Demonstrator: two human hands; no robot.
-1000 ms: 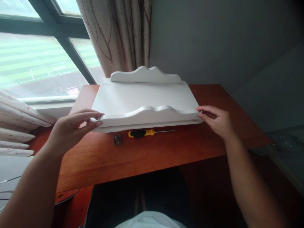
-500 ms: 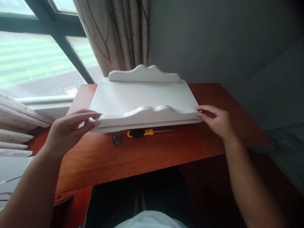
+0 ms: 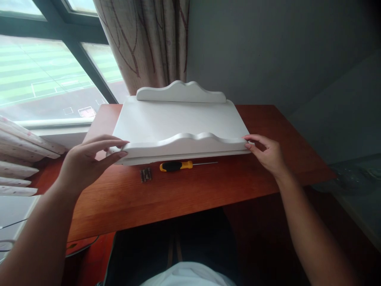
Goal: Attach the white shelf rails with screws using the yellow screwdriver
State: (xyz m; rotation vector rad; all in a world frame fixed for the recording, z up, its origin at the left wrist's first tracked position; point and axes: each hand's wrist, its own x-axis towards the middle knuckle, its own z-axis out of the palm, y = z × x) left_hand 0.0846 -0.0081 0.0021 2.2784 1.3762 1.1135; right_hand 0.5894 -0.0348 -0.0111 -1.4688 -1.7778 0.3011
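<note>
One screwdriver [image 3: 178,165], small fasteners [image 3: 146,174], beside white shelf [image 3: 181,119]

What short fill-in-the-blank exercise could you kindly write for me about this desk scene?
1. The left hand and right hand hold opposite ends of a shelf panel coloured ___.
2. The screwdriver on the wooden table has a black and ___ handle.
3. The small dark fasteners lie to the ___ of the screwdriver.

Missing words: white; yellow; left.

Daylight from window [image 3: 44,79] at left; right side dim, edges warped.
</note>
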